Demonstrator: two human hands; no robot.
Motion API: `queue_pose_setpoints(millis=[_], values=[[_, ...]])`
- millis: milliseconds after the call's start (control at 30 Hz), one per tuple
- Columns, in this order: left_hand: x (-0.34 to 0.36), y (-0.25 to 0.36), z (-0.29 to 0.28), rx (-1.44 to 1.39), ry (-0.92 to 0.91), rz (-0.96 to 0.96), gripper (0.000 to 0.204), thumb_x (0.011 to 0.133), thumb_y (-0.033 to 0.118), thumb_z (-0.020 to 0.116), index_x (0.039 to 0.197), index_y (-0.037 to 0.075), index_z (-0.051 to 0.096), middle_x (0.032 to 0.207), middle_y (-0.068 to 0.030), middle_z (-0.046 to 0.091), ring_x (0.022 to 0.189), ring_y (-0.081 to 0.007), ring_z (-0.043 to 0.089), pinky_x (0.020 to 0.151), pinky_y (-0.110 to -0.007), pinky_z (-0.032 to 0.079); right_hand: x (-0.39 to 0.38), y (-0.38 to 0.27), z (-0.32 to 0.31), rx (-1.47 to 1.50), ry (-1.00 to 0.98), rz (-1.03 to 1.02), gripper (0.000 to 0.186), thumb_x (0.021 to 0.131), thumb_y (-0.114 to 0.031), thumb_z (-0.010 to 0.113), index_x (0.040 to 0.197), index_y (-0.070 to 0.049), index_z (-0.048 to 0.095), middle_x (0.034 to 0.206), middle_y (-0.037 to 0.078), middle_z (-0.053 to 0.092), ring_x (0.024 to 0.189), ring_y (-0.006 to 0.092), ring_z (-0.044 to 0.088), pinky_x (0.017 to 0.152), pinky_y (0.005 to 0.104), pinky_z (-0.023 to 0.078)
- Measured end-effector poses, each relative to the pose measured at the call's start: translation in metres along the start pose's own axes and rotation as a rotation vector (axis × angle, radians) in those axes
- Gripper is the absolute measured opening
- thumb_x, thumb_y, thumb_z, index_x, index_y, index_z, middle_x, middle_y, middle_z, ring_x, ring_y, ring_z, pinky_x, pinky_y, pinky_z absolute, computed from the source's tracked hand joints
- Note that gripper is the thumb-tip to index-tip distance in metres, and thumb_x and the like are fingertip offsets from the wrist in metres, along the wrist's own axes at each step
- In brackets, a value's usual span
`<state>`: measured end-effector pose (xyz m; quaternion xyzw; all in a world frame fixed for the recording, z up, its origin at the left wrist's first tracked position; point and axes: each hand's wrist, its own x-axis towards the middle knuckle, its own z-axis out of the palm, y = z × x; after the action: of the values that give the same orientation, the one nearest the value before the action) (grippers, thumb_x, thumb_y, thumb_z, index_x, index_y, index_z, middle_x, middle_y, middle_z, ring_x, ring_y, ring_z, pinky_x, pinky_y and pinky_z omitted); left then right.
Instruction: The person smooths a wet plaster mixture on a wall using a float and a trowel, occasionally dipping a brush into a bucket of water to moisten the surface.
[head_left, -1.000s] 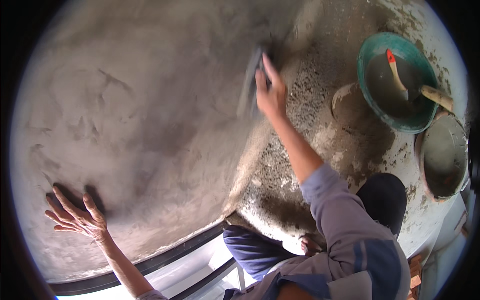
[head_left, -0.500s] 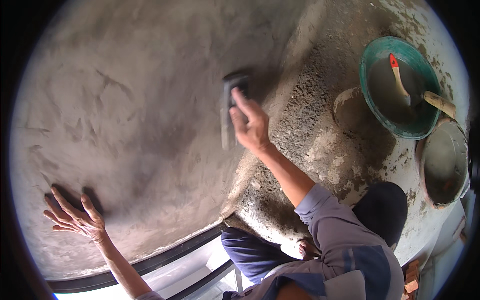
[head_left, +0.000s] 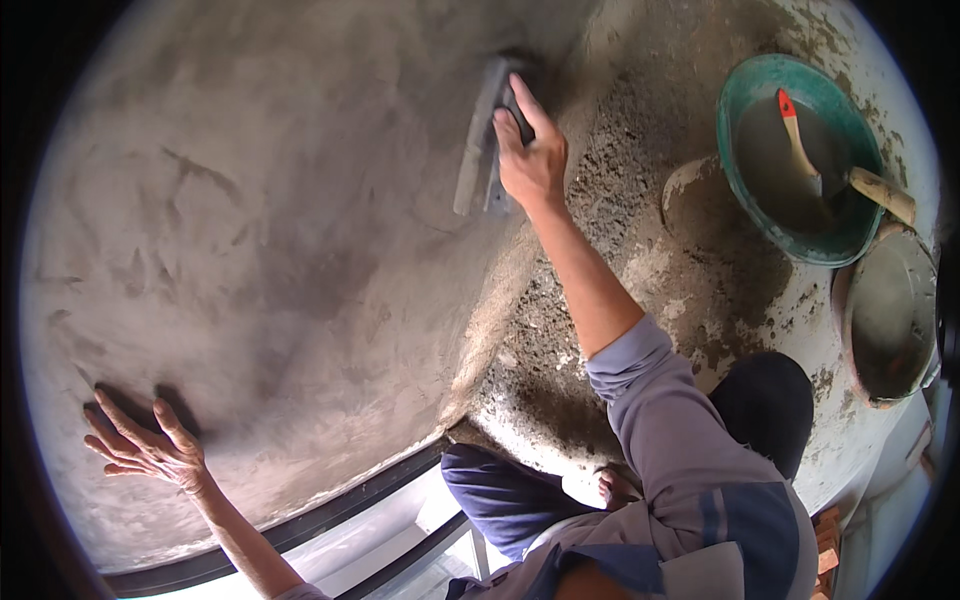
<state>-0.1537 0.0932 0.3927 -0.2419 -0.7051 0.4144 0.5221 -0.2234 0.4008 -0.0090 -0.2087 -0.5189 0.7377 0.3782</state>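
Observation:
In my right hand point(head_left: 535, 165) is a plastering trowel point(head_left: 478, 140), a long grey blade with a dark handle. Its blade lies against the grey plastered wall point(head_left: 330, 230), close to the wall's right edge. My fingers wrap the handle, which partly hides behind them. At the lower left, my left hand point(head_left: 150, 445) rests with fingers spread on or just over the same plaster, and nothing is in it. Streaks and darker damp patches mark the plaster between the two hands.
A green basin point(head_left: 735, 180) of grey liquid stands at the right, with a red-tipped paintbrush point(head_left: 795, 140) in it and a wooden handle point(head_left: 882, 195) over its rim. Beside it sits a second round container point(head_left: 850, 345). Loose mortar point(head_left: 600, 210) lies along the wall's foot. A dark frame point(head_left: 300, 525) borders the wall below.
My right hand has moved the trowel up and slightly right along the wall, and the blade tilts more. My left hand stays in about the same spot on the plaster.

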Motion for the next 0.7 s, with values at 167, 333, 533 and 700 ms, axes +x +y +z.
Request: queue_pose_setpoints(millis=[167,333,533,700], values=[[0.006,0.0,-0.006,0.002,0.01,0.03,0.076,0.095,0.073,0.037,0.155,0.026,0.037,0.162,-0.0093,0.029,0.151,-0.0406,0.015,0.111,-0.076,0.008,-0.065,0.013,0.027,0.174,-0.237,-0.266,0.051,0.098,-0.029,0.062,0.141,-0.002,0.053,0.136,0.024,0.059,0.131,0.0333,0.054,0.11,0.0407,0.045],[0.001,-0.002,-0.005,0.029,0.016,0.031,0.077,0.095,0.073,0.035,0.156,0.026,0.037,0.162,-0.0093,0.027,0.15,-0.0405,0.016,0.111,-0.076,0.009,0.081,-0.018,0.002,0.1,0.055,-0.052,0.042,0.1,-0.02,0.059,0.139,-0.005,0.056,0.138,0.018,0.06,0.127,0.0291,0.058,0.11,0.0386,0.044],[0.004,-0.006,-0.008,0.041,0.0,0.022,0.078,0.095,0.073,0.034,0.156,0.026,0.036,0.162,-0.0094,0.027,0.15,-0.0405,0.016,0.111,-0.075,0.009,0.0,0.076,-0.015,0.017,0.004,-0.094,0.045,0.1,-0.023,0.059,0.143,-0.008,0.053,0.135,0.021,0.061,0.123,0.0297,0.061,0.106,0.0403,0.047],[-0.001,-0.007,-0.006,0.032,0.013,0.062,0.077,0.096,0.072,0.033,0.156,0.023,0.036,0.162,-0.0101,0.029,0.15,-0.04,0.017,0.112,-0.073,0.009,0.09,0.009,-0.007,-0.022,-0.007,-0.221,0.043,0.098,-0.02,0.061,0.138,-0.007,0.057,0.132,0.016,0.064,0.124,0.0305,0.061,0.11,0.0391,0.045]])
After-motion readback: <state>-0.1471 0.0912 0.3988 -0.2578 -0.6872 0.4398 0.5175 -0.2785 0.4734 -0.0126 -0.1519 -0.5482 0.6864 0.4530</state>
